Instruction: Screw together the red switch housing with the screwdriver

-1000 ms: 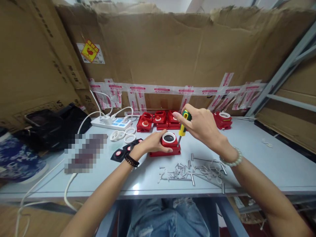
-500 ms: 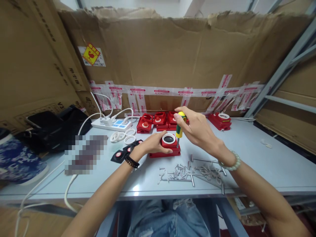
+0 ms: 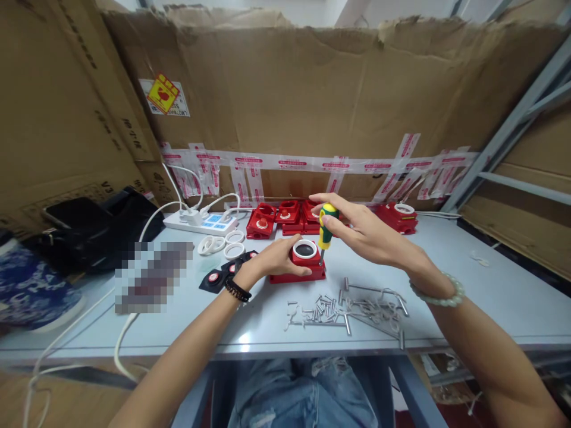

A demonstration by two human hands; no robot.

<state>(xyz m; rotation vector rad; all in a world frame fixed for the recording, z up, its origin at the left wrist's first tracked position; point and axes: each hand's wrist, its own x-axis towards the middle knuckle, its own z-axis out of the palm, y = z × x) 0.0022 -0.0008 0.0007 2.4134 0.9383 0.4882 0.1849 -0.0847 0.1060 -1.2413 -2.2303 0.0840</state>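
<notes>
My left hand (image 3: 285, 257) is wrapped round the left side of a red box-shaped housing (image 3: 301, 275) on the table. A white ring (image 3: 305, 249) with a black centre sits on top of that housing. In my right hand (image 3: 357, 229) is a screwdriver (image 3: 328, 226) with a yellow and green handle, held almost upright. Its tip meets the right corner of the housing, where a small metal screw head seems to show. Loose screws (image 3: 326, 309) lie on the table in front of the housing, beside several metal T-shaped rods (image 3: 375, 291) and tangled white strings.
Several red housings (image 3: 261, 223) stand along the cardboard at the back, and another red housing (image 3: 397, 219) is further right. White rings (image 3: 234, 251), black pieces with red-centred discs (image 3: 214, 278), a power strip (image 3: 203, 223), cables and a black bag (image 3: 111, 232) occupy the left side.
My right hand has turned about the screwdriver handle, with its wrist and bracelet shifting right. The left hand and the red housing stay in place.
</notes>
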